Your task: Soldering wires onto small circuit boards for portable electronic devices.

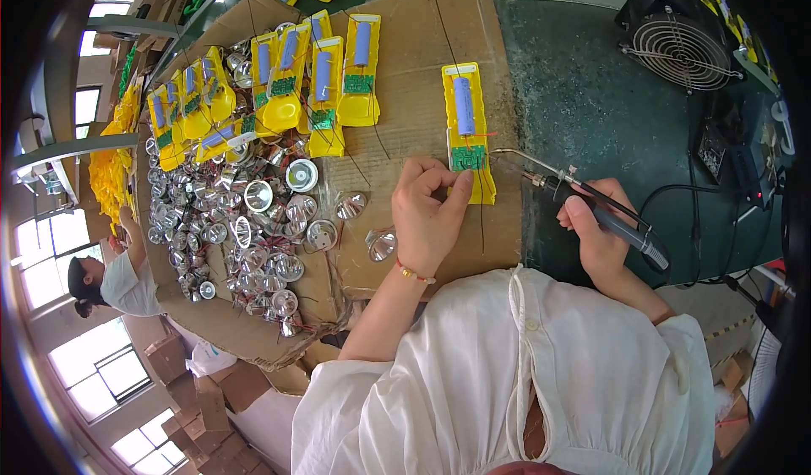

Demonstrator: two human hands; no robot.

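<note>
A yellow plastic housing (452, 86) lies on the cardboard before me. It holds a blue cylindrical battery (464, 106) and, below that, a small green circuit board (467, 155). Dark wires stick out of both its ends. My left hand (427, 213) rests at the board's lower left, thumb and forefinger pinched together; whatever lies between the tips is too small to make out. In my right hand (601, 237) is a soldering iron (610, 221) with a thin metal feed tube along it. The tube's bent end reaches the board's right edge.
Many silver reflector cups (253, 259) are heaped on the left, with several more yellow housings (325, 78) laid above them. A black fan with a wire guard (680, 48) stands at the back right. Cables (694, 189) run along the right. Another person (127, 281) is at far left.
</note>
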